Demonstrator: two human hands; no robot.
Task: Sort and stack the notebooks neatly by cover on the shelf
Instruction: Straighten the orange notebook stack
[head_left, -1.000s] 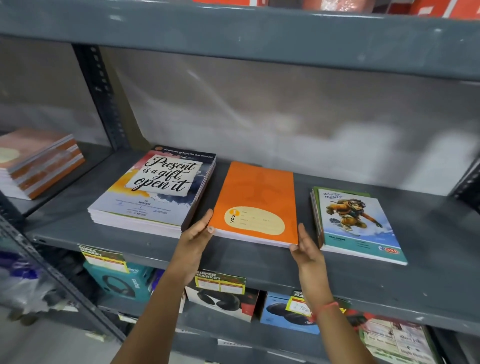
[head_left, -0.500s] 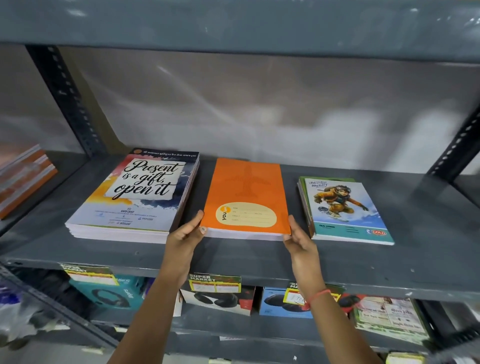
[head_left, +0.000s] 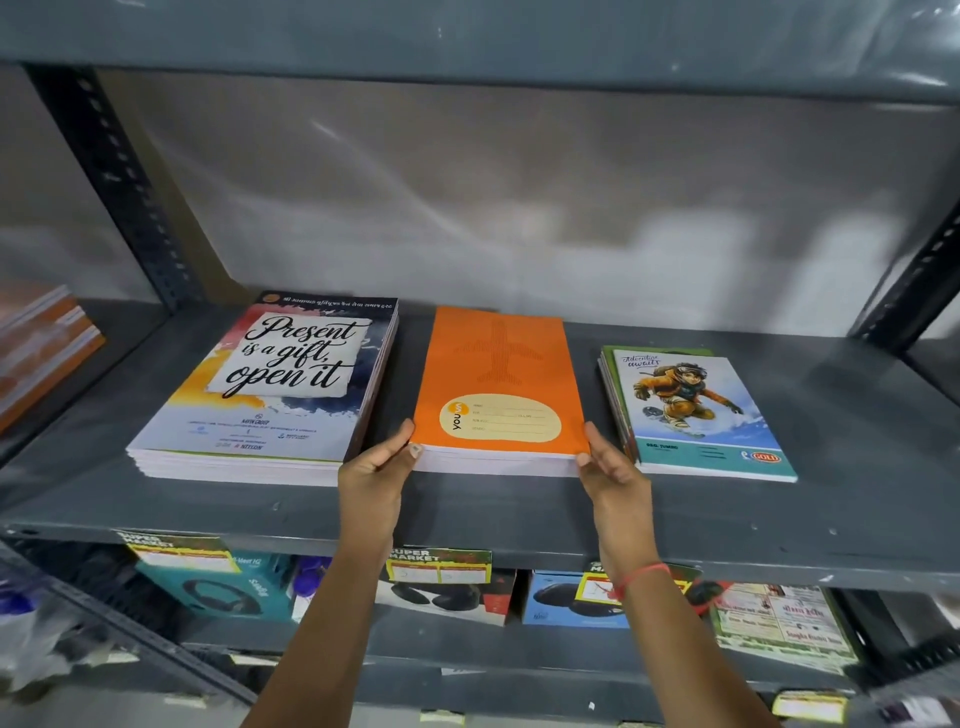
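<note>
Three stacks of notebooks lie on the grey shelf (head_left: 519, 514). On the left is a stack with "Present is a gift, open it" covers (head_left: 270, 384). In the middle lies the orange notebook stack (head_left: 498, 374). On the right is a smaller stack with a snowboarder cover (head_left: 691, 410). My left hand (head_left: 376, 470) grips the orange stack's front left corner, thumb on the cover. My right hand (head_left: 613, 470) holds its front right corner the same way. The stack rests flat on the shelf, squared up between the other two.
A shelf board hangs close overhead (head_left: 467, 36). Dark slotted uprights stand at the back left (head_left: 111, 176) and right (head_left: 914, 280). Orange-edged books (head_left: 41, 348) lie on the neighbouring bay at far left. Boxed goods with price tags (head_left: 441, 582) fill the shelf below.
The orange stack has turned slightly and sits straighter on the shelf. Both hands have closed more firmly on its front corners. The camera has shifted left and closer.
</note>
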